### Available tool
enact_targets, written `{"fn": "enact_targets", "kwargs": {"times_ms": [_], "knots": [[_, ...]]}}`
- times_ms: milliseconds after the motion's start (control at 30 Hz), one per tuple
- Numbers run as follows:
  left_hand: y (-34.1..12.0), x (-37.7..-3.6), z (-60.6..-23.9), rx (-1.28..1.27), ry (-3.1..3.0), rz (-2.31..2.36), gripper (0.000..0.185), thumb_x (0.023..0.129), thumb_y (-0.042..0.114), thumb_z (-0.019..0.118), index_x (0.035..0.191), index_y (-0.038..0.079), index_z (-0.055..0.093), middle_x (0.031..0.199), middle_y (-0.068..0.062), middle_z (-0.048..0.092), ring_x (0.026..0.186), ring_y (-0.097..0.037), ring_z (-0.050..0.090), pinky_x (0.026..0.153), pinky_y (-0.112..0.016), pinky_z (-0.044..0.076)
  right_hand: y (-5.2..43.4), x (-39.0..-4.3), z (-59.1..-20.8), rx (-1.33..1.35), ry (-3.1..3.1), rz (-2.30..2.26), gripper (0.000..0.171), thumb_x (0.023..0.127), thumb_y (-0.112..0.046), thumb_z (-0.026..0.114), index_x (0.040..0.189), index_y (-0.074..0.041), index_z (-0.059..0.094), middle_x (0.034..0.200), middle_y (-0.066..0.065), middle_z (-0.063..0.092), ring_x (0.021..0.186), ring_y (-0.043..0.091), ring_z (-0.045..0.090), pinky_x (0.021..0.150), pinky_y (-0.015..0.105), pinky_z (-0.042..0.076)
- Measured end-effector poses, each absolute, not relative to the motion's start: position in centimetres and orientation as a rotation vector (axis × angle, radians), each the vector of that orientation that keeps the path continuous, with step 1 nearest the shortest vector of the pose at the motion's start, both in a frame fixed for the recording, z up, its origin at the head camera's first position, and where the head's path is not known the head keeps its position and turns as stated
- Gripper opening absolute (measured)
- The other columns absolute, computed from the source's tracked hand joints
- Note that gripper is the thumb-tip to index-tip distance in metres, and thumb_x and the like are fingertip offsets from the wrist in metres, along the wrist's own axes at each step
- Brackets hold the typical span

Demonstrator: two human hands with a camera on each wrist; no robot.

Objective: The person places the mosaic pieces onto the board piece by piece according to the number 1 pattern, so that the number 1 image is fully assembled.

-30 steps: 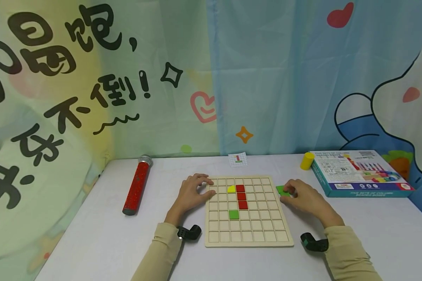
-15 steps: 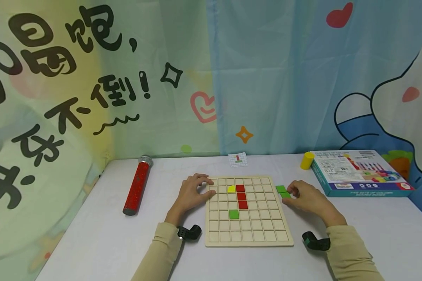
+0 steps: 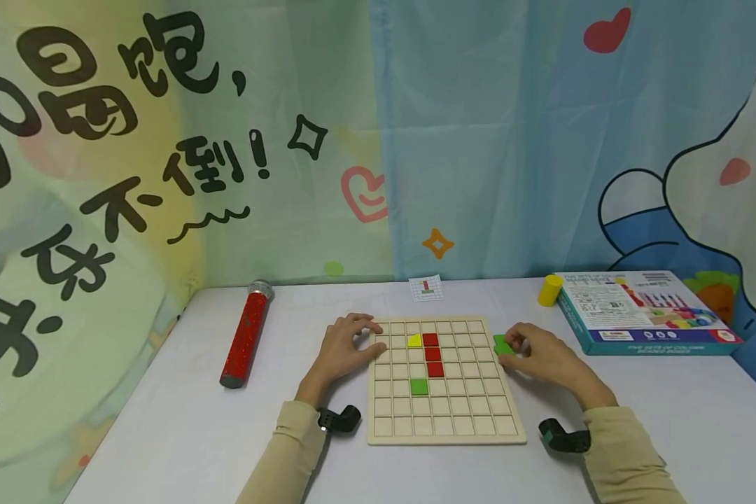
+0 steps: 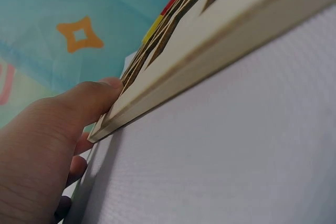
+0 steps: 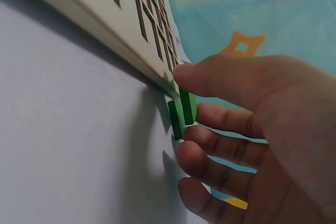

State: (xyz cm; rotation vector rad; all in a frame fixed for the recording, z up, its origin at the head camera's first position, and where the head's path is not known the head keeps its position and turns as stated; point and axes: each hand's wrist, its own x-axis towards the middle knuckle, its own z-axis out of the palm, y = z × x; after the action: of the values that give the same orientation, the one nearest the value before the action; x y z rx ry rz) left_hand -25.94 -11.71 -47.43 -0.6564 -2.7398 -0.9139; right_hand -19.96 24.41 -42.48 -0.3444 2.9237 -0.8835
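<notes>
Large black brush-style Chinese characters are showing on the pastel cloth backdrop (image 3: 164, 140), though only 倒 and 不 read clearly, and the print on the boxed game (image 3: 642, 311) is too small to read. The right hand (image 3: 542, 357) is pinching flat green square tiles (image 3: 502, 344) with curled fingers, just beside the right edge of the pale wooden grid board (image 3: 444, 374). The left hand (image 3: 343, 350) is resting with relaxed fingers on the board's upper left corner, gripping nothing.
</notes>
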Motion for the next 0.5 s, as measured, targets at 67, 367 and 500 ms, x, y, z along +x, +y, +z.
{"fn": "enact_targets", "kwargs": {"times_ms": [67,367,500], "knots": [[-11.7,-25.9,-47.5,-0.655,-2.742,-0.915,0.029,0.081,0.041,0.069,0.106,0.027,0.067,0.128,0.0,0.058,0.099,-0.019,0.055,0.087,-0.039,0.036,24.1,-20.0,-42.5,-0.365,2.908,-0.907,0.034,0.083,-0.025,0.07,0.105,-0.004,0.055,0.091,0.006,0.054,0.073,0.014,0.047,0.057,0.025,0.04],[-11.8,-26.0,-47.6,-0.651,-2.737,-0.936,0.029,0.08,0.04,0.07,0.106,0.028,0.067,0.128,0.001,0.058,0.099,-0.019,0.055,0.087,-0.038,0.035,22.6,-19.8,-42.5,-0.409,2.883,-0.918,0.033,0.084,-0.021,0.067,0.111,-0.005,0.056,0.094,0.004,0.057,0.077,0.015,0.05,0.065,0.027,0.042],[-11.8,-26.0,-47.5,-0.644,-2.742,-0.937,0.028,0.08,0.041,0.07,0.106,0.028,0.067,0.128,0.002,0.058,0.099,-0.019,0.055,0.087,-0.038,0.035,21.9,-19.7,-42.4,-0.424,2.889,-0.899,0.034,0.084,-0.02,0.065,0.113,-0.006,0.056,0.096,0.004,0.058,0.078,0.014,0.05,0.068,0.029,0.042]]}}
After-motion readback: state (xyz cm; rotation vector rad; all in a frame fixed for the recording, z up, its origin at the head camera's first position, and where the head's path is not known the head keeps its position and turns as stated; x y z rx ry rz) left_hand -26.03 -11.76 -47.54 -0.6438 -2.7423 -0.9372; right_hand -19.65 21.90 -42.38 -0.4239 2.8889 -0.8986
